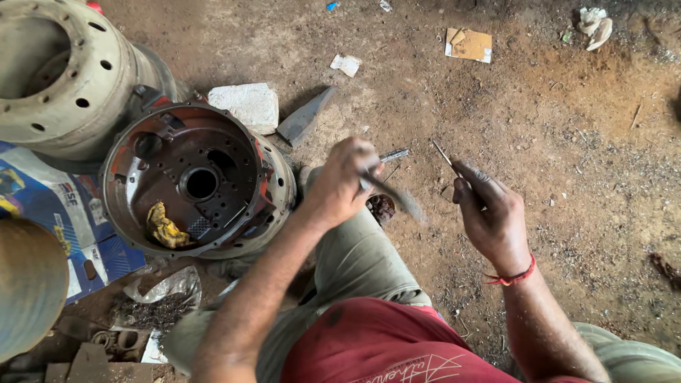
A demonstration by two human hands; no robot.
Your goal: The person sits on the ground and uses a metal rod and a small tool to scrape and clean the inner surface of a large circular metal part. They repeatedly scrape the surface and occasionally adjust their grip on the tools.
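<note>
We count two hands over the dirt floor (539,106): the left hand (340,186) is closed around one dark metal tool (397,195), blurred at its far end, and the right hand (493,216) pinches one thin metal rod (444,154) between its fingertips, the two hands near but apart. To their left lies one round metal housing (198,181) with one yellow rag (164,227) inside, beside one pale drum (64,74), one white block (245,105) and one flat grey wedge (305,117).
</note>
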